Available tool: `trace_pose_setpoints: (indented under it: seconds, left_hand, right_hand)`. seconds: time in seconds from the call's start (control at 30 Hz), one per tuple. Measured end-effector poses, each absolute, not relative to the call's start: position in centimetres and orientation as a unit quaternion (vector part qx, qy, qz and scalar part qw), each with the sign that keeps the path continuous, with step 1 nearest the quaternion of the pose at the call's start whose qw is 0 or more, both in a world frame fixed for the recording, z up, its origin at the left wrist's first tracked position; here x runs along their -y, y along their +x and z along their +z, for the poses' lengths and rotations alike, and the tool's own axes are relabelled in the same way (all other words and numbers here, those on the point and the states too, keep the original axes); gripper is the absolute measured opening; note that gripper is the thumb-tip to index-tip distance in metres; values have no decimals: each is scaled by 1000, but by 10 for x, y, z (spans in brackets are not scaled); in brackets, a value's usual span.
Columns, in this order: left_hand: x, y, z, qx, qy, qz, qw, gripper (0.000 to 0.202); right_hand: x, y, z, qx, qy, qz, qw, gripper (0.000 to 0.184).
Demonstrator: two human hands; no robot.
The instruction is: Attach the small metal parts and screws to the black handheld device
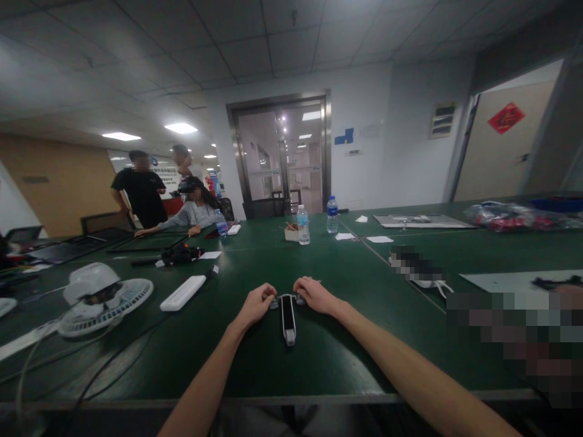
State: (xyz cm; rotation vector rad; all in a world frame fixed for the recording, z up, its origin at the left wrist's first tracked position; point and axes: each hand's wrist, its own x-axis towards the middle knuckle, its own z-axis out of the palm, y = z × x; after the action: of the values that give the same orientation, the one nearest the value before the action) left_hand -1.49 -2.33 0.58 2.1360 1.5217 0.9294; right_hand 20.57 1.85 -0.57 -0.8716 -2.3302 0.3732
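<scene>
In the middle of the green table lies a slim, long device with a black top and a pale rim, its narrow end toward me. Small grey pieces stick out on both sides at its far end. My left hand is closed, fingertips pinching the left grey piece. On the other side, my right hand has its fingers bent down over the right grey piece. The fingers partly cover both pieces, and I cannot tell exactly what they are.
A white fan and a white power strip with cables lie left. Water bottles and a small box stand ahead. A dark device lies right. A seated person and two standing people are at the far left.
</scene>
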Motion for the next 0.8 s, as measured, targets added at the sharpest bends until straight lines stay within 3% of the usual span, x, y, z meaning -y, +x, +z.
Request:
trace_pose_setpoints:
  seconds: [0.8]
  left_hand:
    - [24,-15,6,-535,760,329,171,16]
  right_hand:
    - [-22,202,-14,875,-328,144,326,15]
